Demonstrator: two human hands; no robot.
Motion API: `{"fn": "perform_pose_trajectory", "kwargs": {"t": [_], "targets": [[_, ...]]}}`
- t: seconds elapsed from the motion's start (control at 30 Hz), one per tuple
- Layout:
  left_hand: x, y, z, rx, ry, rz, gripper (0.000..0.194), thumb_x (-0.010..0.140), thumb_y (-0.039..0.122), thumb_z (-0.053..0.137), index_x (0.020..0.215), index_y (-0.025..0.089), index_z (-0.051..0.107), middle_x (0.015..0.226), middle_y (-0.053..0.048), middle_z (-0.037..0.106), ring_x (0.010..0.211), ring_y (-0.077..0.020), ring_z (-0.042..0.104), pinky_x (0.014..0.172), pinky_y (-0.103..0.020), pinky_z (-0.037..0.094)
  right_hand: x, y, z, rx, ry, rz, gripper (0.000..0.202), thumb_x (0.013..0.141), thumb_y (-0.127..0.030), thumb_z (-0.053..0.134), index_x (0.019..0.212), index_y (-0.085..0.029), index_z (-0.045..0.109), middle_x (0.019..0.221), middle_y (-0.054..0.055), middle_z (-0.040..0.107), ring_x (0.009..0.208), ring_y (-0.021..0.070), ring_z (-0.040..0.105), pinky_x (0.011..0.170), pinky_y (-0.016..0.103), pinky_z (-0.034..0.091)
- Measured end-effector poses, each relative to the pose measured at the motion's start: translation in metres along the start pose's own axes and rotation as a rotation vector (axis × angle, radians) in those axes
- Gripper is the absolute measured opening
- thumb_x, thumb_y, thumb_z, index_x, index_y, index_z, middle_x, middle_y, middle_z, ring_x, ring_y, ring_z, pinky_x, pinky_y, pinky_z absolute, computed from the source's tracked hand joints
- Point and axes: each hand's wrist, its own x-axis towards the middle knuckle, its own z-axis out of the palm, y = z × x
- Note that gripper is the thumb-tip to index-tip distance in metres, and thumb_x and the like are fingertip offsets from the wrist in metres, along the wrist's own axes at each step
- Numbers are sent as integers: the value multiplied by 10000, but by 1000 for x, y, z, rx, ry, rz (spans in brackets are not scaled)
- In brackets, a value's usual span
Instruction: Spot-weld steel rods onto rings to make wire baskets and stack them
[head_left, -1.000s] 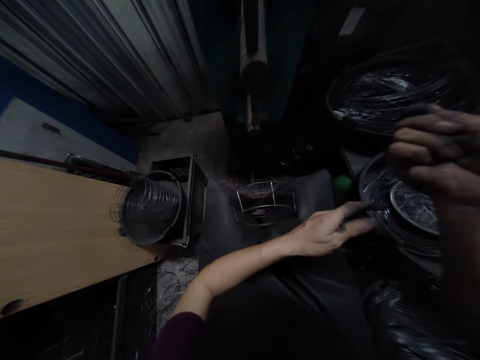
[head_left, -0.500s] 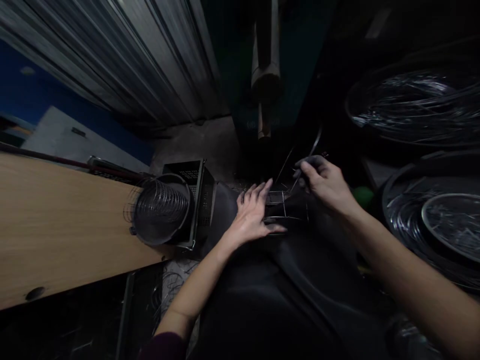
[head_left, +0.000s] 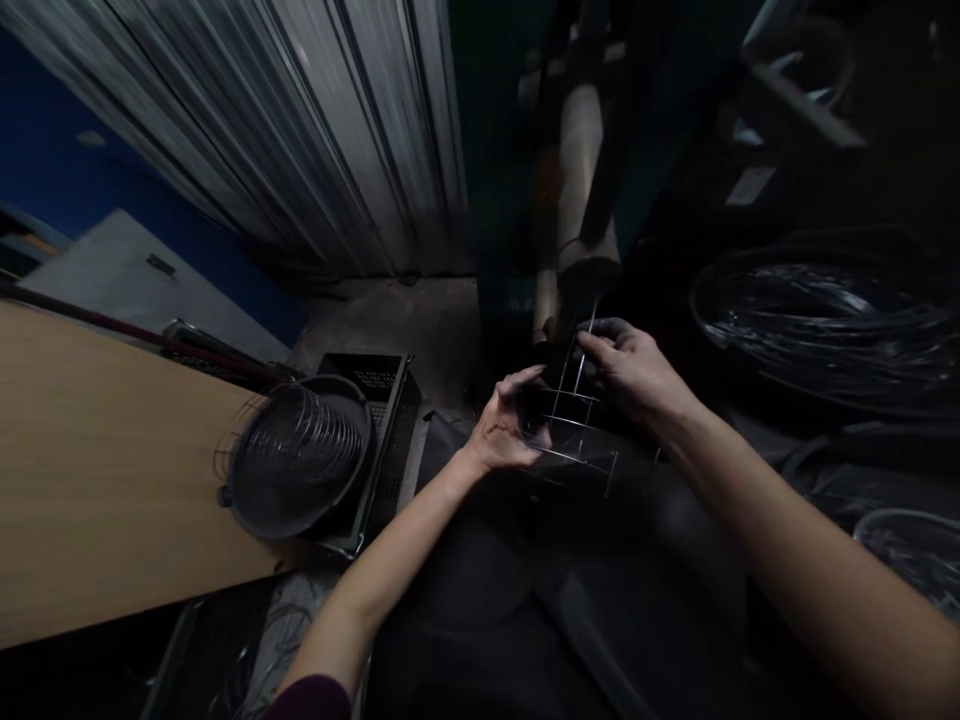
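Note:
My left hand [head_left: 504,428] is curled around the left side of a small wire frame [head_left: 568,421] made of thin metal rods with cross wires. Above my dark-clothed lap, the frame is raised and tilted. My right hand [head_left: 631,368] pinches a thin straight metal wire [head_left: 582,362] between thumb and fingers. That wire slants down to the frame's upper edge; whether the two touch is hard to tell in the dim light. Just beyond my fingers stands a machine with a pale cylindrical arm [head_left: 582,150], and its lower end is near the wire's top.
On the left, a dark round pan [head_left: 300,510] with a coil of wire rings sits by a plastic crate [head_left: 409,400] and a wooden board [head_left: 112,480]. At right are a tub [head_left: 701,300] of shiny wire pieces and another round container [head_left: 885,515]. Corrugated metal [head_left: 360,130] stands behind.
My left hand has gone from spread over the wire frame to gripping it, and the frame is lifted. My right hand has brought its wire to the frame. The view has shifted.

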Motion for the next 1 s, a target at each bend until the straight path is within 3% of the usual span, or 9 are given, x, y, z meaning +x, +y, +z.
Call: {"fn": "perform_pose_trajectory", "kwargs": {"t": [0.3, 0.5, 0.87, 1.0], "targets": [[27, -13, -7, 1, 82, 107, 814, 694, 223, 634, 1353, 210, 155, 1210, -133, 499, 989, -215, 613, 916, -408, 495, 21, -14, 10, -76, 19, -48, 323, 692, -390, 704, 818, -229, 454, 488, -74, 420, 349, 76, 362, 310, 191, 268], [44, -19, -15, -24, 56, 116, 833, 668, 203, 647, 1338, 221, 152, 1164, -113, 517, 1020, -237, 600, 955, -433, 462, 32, -21, 13, -143, 45, -143, 354, 634, -427, 740, 763, -228, 477, 488, -48, 428, 406, 105, 407, 361, 227, 330], [56, -32, -21, -22, 38, 110, 878, 628, 177, 655, 1353, 234, 162, 1140, -82, 525, 1043, -226, 589, 988, -422, 445, 59, -2, 11, -74, 29, -148, 412, 608, -497, 742, 730, -234, 450, 576, -23, 488, 499, 141, 509, 430, 266, 418], [58, -29, -27, 34, 4, 59, 784, 627, 210, 668, 1303, 207, 271, 1153, -114, 520, 1053, -248, 583, 944, -426, 479, 65, 4, 12, -141, -48, -255, 379, 710, -543, 650, 739, -243, 419, 581, -37, 450, 475, 119, 455, 429, 259, 404]]}}
